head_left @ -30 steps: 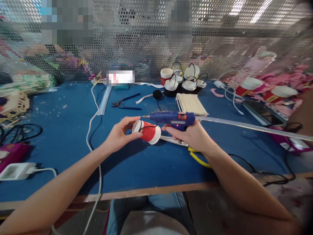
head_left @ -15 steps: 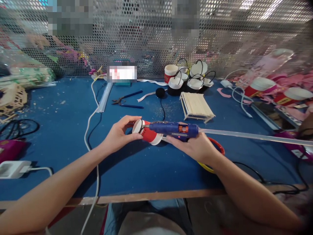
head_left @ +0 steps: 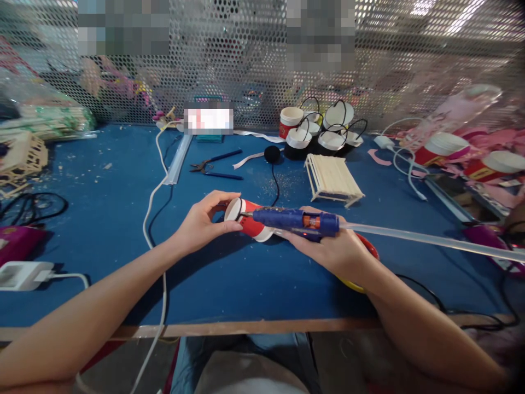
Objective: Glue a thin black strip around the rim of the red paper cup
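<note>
My left hand [head_left: 209,221] is closed around one end of a red and white paper cup [head_left: 255,229], which lies tilted on its side above the table. A dark cord shows at the cup's left end, by my thumb. In my right hand [head_left: 332,246] is a blue glue gun [head_left: 283,218], with a long clear glue stick [head_left: 410,236] running out of its back to the right. The gun's nozzle is at the cup's left end, close to my left thumb; whether it touches cannot be made out. Part of the cup is hidden behind the gun.
Pliers [head_left: 217,167], a black disc with a cord [head_left: 272,154] and a small slatted wooden stand [head_left: 334,178] lie beyond my hands. Several cups with black loops [head_left: 298,138] stand at the back by the perforated metal screen [head_left: 246,60]. A white cable [head_left: 148,219] crosses the left side.
The glue gun's back end has dipped slightly, and its nozzle stays at the cup. My left hand keeps its hold. The whole view has shifted a little.
</note>
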Demonstrator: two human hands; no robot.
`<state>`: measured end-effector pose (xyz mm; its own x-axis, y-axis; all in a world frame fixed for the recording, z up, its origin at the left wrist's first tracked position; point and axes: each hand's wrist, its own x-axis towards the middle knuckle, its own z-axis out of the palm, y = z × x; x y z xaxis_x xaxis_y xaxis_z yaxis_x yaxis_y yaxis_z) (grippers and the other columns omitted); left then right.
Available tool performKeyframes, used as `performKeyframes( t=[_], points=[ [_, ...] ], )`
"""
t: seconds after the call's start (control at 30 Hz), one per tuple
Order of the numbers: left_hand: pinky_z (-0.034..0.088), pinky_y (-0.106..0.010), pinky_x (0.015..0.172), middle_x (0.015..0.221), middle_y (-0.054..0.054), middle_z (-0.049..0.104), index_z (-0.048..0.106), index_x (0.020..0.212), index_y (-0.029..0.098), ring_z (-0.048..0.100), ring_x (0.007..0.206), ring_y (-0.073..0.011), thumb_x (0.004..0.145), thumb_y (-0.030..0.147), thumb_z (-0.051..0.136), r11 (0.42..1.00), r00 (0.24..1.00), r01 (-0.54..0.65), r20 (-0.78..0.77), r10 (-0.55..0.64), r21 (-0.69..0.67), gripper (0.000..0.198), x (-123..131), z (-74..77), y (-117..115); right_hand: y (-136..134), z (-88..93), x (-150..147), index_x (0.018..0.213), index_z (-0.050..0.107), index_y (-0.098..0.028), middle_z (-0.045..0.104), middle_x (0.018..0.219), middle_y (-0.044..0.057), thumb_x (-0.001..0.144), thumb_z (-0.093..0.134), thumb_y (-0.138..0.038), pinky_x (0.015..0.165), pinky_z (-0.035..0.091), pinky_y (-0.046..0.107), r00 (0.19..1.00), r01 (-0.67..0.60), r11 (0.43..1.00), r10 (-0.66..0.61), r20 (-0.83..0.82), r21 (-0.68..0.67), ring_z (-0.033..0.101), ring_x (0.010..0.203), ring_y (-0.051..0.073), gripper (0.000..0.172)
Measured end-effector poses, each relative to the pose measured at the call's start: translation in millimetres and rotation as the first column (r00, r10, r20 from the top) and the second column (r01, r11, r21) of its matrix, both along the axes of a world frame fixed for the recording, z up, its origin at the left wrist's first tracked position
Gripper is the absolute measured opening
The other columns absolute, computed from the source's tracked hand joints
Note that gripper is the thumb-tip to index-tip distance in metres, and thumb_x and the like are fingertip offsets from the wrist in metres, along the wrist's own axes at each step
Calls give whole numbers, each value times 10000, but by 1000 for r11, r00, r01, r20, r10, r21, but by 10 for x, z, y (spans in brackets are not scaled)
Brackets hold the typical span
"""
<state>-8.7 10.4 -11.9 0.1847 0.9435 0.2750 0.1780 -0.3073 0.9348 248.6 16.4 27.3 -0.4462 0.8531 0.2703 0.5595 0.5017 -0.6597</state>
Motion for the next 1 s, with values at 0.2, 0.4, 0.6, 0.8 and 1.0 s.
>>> performKeyframes(
  t=[0.2,0.4,0.6,0.8,1.0],
  points=[
    [454,-401,966,1141,-72,572,602,1177,247,577,1046,-214,673,289,777,999,1000,17,-26,-16,47,535,-8,-2,2,-34,47,12,778,609,-223,605,622,-17,794,625,-336,509,457,246,1000,-8,1000,8,13,5,578,582,143,116],
    [465,-405,954,1130,-73,565,600,1181,251,569,1051,-217,677,295,774,999,1000,15,-21,-14,43,535,-7,14,-5,-48,97,-8,743,597,-224,597,623,-17,799,602,-302,510,443,246,999,-12,1000,12,43,12,564,566,136,96],
    [464,-412,964,1144,-76,563,602,1181,260,570,1062,-218,678,276,773,998,999,28,-34,-26,64,532,-2,25,-11,-70,189,-10,685,550,-228,569,600,-15,811,586,-320,498,423,250,998,-26,1000,26,49,-17,535,546,130,160],
    [481,-413,950,1138,-86,566,612,1173,256,572,1062,-227,666,272,781,996,999,38,-32,-36,78,535,-3,39,-9,-80,186,0,686,537,-233,550,597,-12,816,563,-310,503,415,264,998,-40,999,42,56,-25,513,543,134,153],
    [483,-405,951,1156,-89,560,607,1174,257,572,1074,-228,678,269,774,996,998,49,-53,-45,70,524,-6,57,-17,-85,199,0,658,522,-227,524,562,-20,815,574,-328,461,387,247,997,-30,999,29,70,10,479,497,116,194]
  ],
)
